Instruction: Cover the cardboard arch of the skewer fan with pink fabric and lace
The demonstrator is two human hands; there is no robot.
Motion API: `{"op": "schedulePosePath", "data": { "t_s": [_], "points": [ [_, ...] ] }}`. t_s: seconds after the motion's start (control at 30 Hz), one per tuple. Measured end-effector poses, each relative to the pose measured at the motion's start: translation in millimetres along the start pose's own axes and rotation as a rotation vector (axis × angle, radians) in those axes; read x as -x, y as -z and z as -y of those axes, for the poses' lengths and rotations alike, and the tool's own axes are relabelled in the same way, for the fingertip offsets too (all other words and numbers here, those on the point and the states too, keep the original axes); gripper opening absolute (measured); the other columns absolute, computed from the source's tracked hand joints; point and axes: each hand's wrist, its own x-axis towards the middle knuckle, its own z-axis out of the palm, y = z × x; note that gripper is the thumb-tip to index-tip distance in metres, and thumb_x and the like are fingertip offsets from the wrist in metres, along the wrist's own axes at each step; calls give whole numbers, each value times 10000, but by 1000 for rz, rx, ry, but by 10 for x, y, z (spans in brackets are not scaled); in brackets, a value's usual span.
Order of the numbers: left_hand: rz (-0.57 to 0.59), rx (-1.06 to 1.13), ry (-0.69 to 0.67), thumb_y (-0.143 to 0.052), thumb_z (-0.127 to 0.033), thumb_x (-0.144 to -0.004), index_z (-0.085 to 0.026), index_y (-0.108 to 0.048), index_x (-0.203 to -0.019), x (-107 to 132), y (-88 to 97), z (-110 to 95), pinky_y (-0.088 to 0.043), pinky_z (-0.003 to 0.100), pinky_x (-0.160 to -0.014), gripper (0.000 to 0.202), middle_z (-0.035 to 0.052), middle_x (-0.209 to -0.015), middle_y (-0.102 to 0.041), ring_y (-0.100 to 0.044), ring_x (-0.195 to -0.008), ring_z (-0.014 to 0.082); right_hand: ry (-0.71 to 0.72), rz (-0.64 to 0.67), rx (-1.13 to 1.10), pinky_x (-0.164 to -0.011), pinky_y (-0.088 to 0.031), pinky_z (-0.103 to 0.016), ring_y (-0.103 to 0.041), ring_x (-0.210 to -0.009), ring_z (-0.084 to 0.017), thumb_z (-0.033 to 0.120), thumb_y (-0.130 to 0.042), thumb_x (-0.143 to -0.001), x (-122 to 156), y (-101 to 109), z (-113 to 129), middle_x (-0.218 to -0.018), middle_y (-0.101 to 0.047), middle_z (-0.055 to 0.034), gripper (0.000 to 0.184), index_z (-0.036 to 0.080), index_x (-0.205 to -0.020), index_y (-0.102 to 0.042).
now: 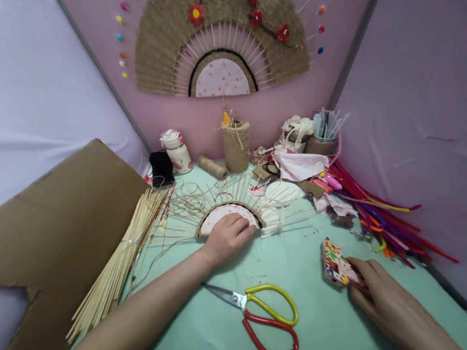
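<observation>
My left hand (pixel 229 241) rests on a half-round fan base (pixel 213 217), covered in pink-dotted white cloth with a dark, cord-like rim. Its fingers lie over the cloth, slightly bent, not gripping it. Thin sticks (pixel 218 192) fan out from the base across the table. To the right, my right hand (pixel 379 288) closes around one end of a small flower-patterned object (pixel 335 264); its exact kind does not show. Between my hands and nearer to me lie scissors (pixel 243 302) with one yellow and one red handle, blades toward my left forearm.
At left are a bundle of sticks (pixel 113 265) and a large cardboard sheet (pixel 66 215). Behind stand a bottle (pixel 178 154) and a twine spool (pixel 237 147). Cloth scraps (pixel 301 163) and coloured pipe cleaners (pixel 381 209) crowd the right. A finished fan (pixel 153 50) hangs on the wall.
</observation>
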Motion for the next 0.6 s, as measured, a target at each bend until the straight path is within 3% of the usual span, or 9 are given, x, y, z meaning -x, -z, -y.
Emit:
{"op": "schedulePosePath", "data": {
  "t_s": [0.13, 0.27, 0.37, 0.43, 0.53, 0.6],
  "points": [
    [121, 96, 1, -481, -194, -950, -210, -641, -1108, 3, 6, -51, -516, 368, -843, 225, 75, -927, -708, -633, -893, 189, 31, 13, 104, -702, -549, -404, -666, -762, -270, 367, -451, -864, 103, -9, -108, -879, -662, -116, 400, 177, -1186, -594],
    [142, 145, 110, -488, -224, -942, -236, -506, -1339, 136, 246, -18, -479, 416, -966, 397, 110, -1177, -668, -605, -1099, 231, 117, -82, 279, -810, -514, -515, -642, -956, -382, 457, -523, -841, 127, 234, -41, -1086, -671, -203, 541, 182, -1306, -551],
    [122, 176, 435, -554, -254, -908, -229, -367, -1450, 374, 461, 68, -466, 441, -987, 573, 129, -1278, -616, -569, -1173, 259, 170, -209, 286, -874, -478, -511, -602, -1052, -383, 458, -491, -903, -18, 388, 346, -1181, -631, -226, 539, 177, -1362, -499],
    [133, 188, 645, -653, -300, -845, -236, -279, -1498, 540, 555, 138, -469, 467, -971, 755, 125, -1274, -616, -569, -1162, 284, 225, -217, 167, -856, -491, -451, -618, -991, -314, 421, -498, -929, -237, 338, 724, -1108, -653, -167, 463, 193, -1331, -523],
    [174, 251, 798, -735, -305, -776, -253, -231, -1519, 700, 606, 212, -452, 466, -986, 900, 97, -1240, -642, -568, -1159, 285, 271, -118, 23, -818, -490, -389, -613, -927, -258, 327, -552, -921, -668, 27, 1207, -1002, -659, -110, 305, 198, -1184, -634],
    [198, 294, 851, -738, -290, -774, -254, -234, -1521, 733, 610, 227, -442, 450, -1001, 902, 82, -1232, -657, -563, -1172, 275, 235, -48, 41, -807, -473, -385, -596, -929, -264, 271, -621, -878, -920, -217, 1372, -977, -650, -101, 254, 193, -1114, -675]
  ]
}}
